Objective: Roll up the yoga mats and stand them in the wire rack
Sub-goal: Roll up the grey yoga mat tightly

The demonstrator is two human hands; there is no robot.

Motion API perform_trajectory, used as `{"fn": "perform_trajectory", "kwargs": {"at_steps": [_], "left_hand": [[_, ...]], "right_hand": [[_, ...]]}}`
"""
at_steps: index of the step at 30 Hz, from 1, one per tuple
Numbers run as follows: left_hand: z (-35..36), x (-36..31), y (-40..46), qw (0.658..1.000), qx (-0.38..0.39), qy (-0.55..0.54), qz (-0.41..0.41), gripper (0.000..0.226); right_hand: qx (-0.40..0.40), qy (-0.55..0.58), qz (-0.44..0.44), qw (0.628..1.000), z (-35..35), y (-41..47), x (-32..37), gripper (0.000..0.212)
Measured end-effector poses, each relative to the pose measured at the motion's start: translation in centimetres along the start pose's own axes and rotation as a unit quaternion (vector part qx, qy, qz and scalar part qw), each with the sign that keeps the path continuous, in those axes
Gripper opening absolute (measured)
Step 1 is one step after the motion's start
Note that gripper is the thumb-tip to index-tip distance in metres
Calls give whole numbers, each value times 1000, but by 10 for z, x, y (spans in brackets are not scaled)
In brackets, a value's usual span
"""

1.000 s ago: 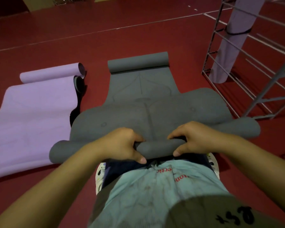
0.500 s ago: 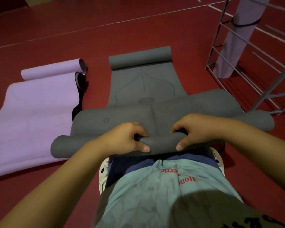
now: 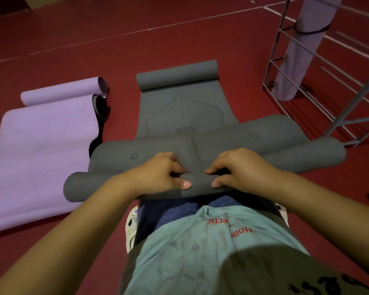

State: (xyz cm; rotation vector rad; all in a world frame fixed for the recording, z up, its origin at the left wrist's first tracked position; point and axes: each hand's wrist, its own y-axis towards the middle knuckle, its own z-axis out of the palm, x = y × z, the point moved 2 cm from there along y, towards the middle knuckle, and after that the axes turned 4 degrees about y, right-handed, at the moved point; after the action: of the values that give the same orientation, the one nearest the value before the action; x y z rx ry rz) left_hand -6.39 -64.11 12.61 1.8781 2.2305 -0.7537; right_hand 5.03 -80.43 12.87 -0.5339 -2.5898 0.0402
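Now left hand [image 3: 158, 175] and right hand [image 3: 241, 170] clench grey mat [image 3: 179, 116] roll at centre; I judge it soft, springy, ends flaring, so grip wider.

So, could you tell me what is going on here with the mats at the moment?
A person is rolling up the grey mat on the red floor. The left hand and right hand both grip the rolled near end, thumbs underneath; most of the mat is flat, its far end curled. A purple mat lies mostly unrolled beside it, with a dark strap between them. One rolled purple mat already stands in the wire rack.
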Motion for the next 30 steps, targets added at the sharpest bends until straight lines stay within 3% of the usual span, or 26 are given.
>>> {"fn": "perform_trajectory", "kwargs": {"at_steps": [3,5,7,10,15,17,22,26,30], "left_hand": [[4,-9,-11,987,-93,125,43,37],[8,-19,-19,957,-182,203,101,28],[16,-27,-21,941,-191,250,123,30],[25,-31,-16,945,-163,275,74,46],[13,-27,-5,966,-153,206,30,40],[3,-23,0,976,-136,168,17,43],[-15,-18,15,994,-61,86,-26,42],[-22,-13,26,998,-5,34,-44,36],[-31,-7,38,998,42,6,-44,27]], "right_hand": [[18,7,9,1000,-3,7,-1,40],[28,16,16,999,-5,12,-3,39],[45,45,27,998,-8,17,-5,37],[86,92,43,991,-12,26,-7,34],[122,89,51,987,-21,35,-4,32],[95,67,40,992,-22,32,-4,31],[-78,-13,-53,995,-10,5,-7,37],[-104,-24,-79,991,12,-4,-15,52],[-97,-16,-47,994,6,8,-15,48]]}}
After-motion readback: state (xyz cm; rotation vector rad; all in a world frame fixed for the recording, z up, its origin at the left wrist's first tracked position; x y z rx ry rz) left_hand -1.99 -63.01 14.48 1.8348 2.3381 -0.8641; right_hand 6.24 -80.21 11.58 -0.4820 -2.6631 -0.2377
